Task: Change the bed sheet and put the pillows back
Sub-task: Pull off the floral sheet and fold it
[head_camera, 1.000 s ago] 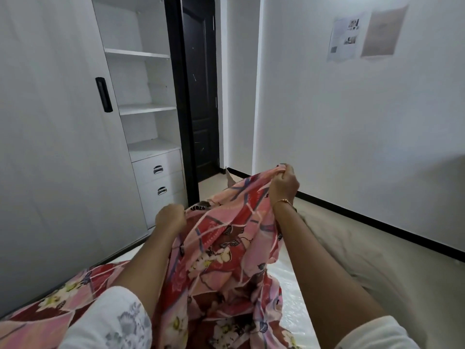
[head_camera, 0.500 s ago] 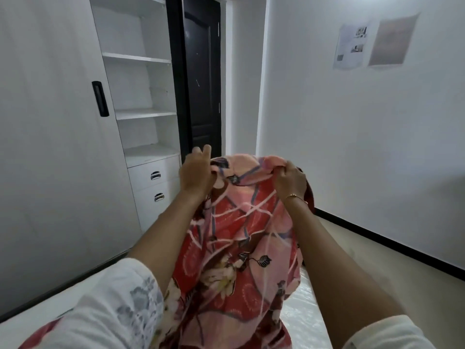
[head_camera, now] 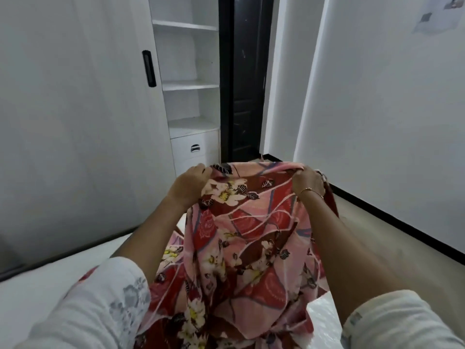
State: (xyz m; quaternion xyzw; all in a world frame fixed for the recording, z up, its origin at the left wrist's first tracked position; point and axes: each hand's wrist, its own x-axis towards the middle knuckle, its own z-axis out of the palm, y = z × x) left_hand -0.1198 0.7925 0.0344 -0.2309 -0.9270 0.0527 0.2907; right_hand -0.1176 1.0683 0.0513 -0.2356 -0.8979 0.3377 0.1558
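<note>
Both arms reach straight out in front of the person, a little apart. The left hand (head_camera: 192,183) is curled over the top edge of the bed sheet (head_camera: 247,238) and grips it, with the knuckles facing up. The right hand (head_camera: 309,181) pinches the same top edge in a tight bunch, and a thin gold bracelet (head_camera: 310,190) sits on its wrist. The sheet is pink and red with white flowers. It is stretched between the two hands and hangs down below them in folds, falling onto the white mattress (head_camera: 45,285) under the arms. Past the left hand stands a white cupboard (head_camera: 191,84) with open shelves. Past both hands is a dark door (head_camera: 245,79).
</note>
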